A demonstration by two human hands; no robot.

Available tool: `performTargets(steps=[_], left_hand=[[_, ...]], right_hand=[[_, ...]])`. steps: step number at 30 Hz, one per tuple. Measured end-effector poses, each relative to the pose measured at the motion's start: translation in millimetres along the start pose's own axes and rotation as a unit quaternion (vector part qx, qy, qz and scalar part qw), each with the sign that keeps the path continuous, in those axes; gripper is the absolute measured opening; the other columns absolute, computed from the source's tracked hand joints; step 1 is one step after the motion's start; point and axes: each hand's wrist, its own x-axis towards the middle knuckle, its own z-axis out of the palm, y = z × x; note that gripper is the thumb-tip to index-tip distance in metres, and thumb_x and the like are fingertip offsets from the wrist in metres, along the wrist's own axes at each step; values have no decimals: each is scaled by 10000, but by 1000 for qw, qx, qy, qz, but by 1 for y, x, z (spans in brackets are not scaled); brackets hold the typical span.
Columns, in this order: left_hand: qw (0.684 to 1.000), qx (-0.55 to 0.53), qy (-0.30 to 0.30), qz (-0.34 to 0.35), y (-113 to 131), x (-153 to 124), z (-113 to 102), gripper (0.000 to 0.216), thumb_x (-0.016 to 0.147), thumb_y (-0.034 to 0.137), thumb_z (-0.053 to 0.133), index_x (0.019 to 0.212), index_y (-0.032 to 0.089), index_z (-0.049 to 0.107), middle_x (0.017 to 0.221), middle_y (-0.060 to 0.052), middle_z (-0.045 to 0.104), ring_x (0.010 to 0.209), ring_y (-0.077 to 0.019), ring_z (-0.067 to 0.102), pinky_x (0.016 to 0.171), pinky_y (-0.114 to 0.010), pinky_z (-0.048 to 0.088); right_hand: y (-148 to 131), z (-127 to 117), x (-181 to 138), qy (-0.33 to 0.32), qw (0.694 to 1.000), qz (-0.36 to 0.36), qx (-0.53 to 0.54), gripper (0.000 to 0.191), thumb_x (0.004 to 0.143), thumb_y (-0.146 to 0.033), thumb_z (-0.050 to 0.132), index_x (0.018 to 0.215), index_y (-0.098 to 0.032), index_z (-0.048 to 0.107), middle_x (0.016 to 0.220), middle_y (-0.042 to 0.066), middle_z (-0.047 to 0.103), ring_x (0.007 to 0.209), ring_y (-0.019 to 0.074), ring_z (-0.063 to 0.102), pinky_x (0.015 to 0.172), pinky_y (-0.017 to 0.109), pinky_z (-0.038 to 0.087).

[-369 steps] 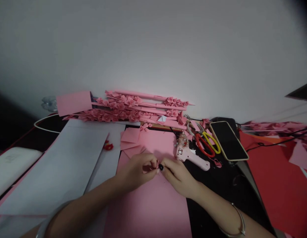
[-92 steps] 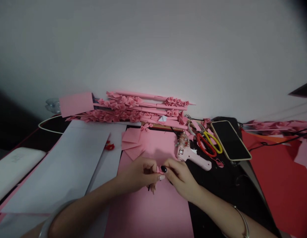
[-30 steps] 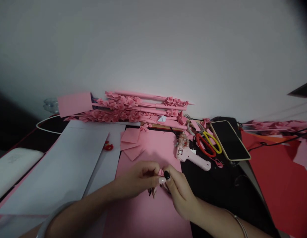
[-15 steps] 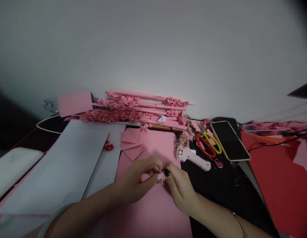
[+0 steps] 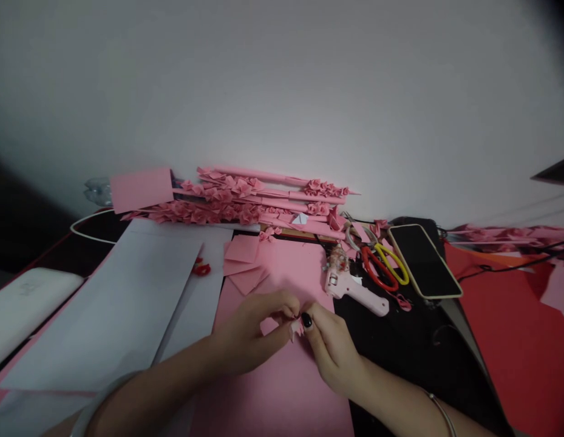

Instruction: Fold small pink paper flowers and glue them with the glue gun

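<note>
My left hand and my right hand meet over a big pink paper sheet. Both pinch a small folded pink paper piece between fingertips; most of it is hidden by the fingers. A small stack of pink paper squares lies just beyond my left hand. A pink glue gun rests to the right of my hands. Along the wall lies a row of pink paper sticks with folded flowers.
Red and yellow scissors and a dark phone lie at the right, with red paper beyond. White sheets cover the left, next to a white device. A pink card leans at the back left.
My hands stay joined on the small pink piece, shifting a little nearer me and rightward over the seconds. The fingers rework their pinch; nothing on the desk has moved.
</note>
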Motion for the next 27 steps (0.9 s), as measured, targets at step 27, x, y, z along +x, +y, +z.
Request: performTargets(steps=[27], left_hand=[[920, -327, -80, -199, -10, 6, 3, 258, 803, 263, 676, 705, 169, 457, 599, 42, 602, 447, -58, 527, 447, -178, 450]], right_hand=[[-1, 0, -1, -25, 999, 20, 33, 302, 1004, -313, 254, 774, -214, 423, 693, 30, 547, 615, 171, 527, 580, 296, 431]])
